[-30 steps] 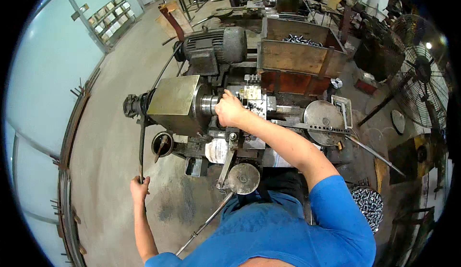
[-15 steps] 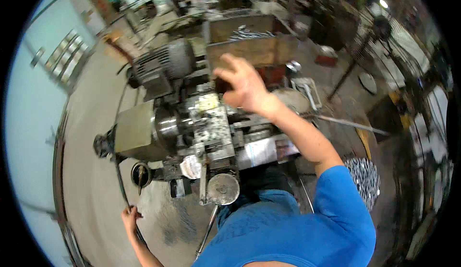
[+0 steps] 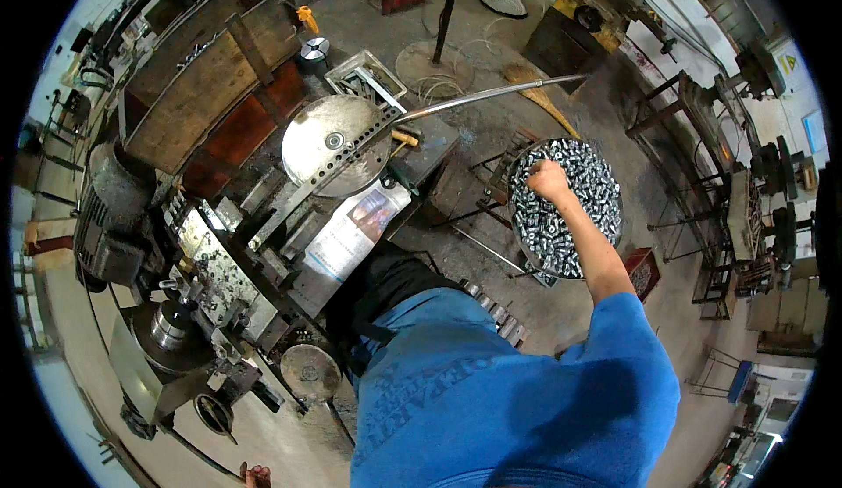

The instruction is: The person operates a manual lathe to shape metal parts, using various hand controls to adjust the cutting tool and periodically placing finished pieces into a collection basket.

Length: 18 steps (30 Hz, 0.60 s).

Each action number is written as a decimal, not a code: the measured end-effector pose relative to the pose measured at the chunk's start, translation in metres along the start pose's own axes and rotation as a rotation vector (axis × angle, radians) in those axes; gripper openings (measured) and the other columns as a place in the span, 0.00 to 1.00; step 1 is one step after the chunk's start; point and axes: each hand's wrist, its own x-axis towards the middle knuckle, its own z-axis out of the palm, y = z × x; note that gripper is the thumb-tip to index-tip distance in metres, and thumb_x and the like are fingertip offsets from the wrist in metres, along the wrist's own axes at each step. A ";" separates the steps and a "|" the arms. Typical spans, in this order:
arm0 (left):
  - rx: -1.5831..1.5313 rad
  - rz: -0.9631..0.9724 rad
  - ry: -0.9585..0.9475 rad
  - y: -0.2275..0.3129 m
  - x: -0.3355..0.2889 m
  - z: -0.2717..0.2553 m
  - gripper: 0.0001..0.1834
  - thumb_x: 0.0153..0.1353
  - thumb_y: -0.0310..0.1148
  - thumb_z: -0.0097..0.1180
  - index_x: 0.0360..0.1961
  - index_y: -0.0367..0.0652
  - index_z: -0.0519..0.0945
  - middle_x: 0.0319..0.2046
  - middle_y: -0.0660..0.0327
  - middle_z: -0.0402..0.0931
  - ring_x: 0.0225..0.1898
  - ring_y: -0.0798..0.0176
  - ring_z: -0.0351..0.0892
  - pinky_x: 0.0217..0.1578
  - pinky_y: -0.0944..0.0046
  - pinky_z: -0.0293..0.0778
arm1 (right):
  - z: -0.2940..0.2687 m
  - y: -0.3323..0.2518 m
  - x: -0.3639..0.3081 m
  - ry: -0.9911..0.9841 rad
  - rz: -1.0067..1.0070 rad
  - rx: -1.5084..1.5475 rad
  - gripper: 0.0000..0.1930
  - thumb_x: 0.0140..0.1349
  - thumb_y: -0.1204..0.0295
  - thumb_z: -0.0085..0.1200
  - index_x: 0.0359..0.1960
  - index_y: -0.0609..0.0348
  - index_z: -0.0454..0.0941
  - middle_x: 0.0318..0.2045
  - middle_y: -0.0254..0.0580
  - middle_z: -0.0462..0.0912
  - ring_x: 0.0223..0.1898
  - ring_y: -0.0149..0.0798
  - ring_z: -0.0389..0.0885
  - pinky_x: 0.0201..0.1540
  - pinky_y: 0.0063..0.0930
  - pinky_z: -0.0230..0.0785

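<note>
My right hand [image 3: 548, 181] is at a round pan heaped with small shiny metal sleeves [image 3: 570, 242], over the upper left of the heap. Its fingers are curled closed; whatever lies inside them is hidden. At the bottom edge, my left hand [image 3: 256, 477] shows only in part, its fingers curled at the end of a long dark rod [image 3: 197, 453] that runs out from the lathe. The lathe's chuck [image 3: 171, 326] and its chip-covered slide [image 3: 219, 269] are on the left. A round handwheel disc [image 3: 310, 372] stands near my body.
A long lever with a row of holes [image 3: 351, 150] crosses a large metal disc [image 3: 329, 137] and juts right. Behind stands a rusty wooden-sided bin [image 3: 210, 93]. A broom [image 3: 544, 106], fan stand [image 3: 443, 23] and small red box [image 3: 643, 273] are on the floor.
My view has swung right. My right hand has gone from above the lathe, fingers spread, to the pan of sleeves, and has closed. My left hand stays by the rod, lower in view.
</note>
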 end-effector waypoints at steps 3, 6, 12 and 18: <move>-0.020 0.001 0.016 0.001 -0.012 0.002 0.23 0.56 0.35 0.57 0.50 0.33 0.69 0.26 0.47 0.73 0.27 0.54 0.73 0.38 0.51 0.76 | 0.028 0.004 0.024 -0.025 -0.060 0.132 0.17 0.41 0.64 0.53 0.35 0.52 0.82 0.36 0.50 0.80 0.41 0.47 0.79 0.47 0.33 0.70; -0.036 0.014 0.029 0.002 -0.016 -0.001 0.23 0.56 0.35 0.57 0.50 0.33 0.69 0.26 0.47 0.73 0.27 0.54 0.73 0.38 0.51 0.76 | 0.054 0.002 0.058 -0.077 -0.079 -0.023 0.17 0.43 0.63 0.51 0.35 0.55 0.81 0.39 0.50 0.80 0.43 0.47 0.78 0.48 0.32 0.70; -0.003 0.005 -0.015 -0.006 0.020 -0.012 0.19 0.55 0.35 0.58 0.42 0.33 0.71 0.22 0.53 0.72 0.22 0.60 0.73 0.28 0.58 0.74 | 0.088 0.040 0.099 -0.095 -0.074 -0.149 0.19 0.42 0.62 0.53 0.34 0.63 0.79 0.40 0.54 0.79 0.44 0.49 0.77 0.47 0.33 0.70; 1.523 0.509 0.181 -0.018 0.029 -0.067 0.17 0.55 0.33 0.57 0.41 0.29 0.73 0.24 0.55 0.75 0.23 0.60 0.75 0.28 0.62 0.74 | 0.029 -0.001 0.031 0.260 -0.503 0.490 0.08 0.38 0.72 0.53 0.20 0.61 0.81 0.22 0.47 0.80 0.30 0.45 0.79 0.36 0.29 0.71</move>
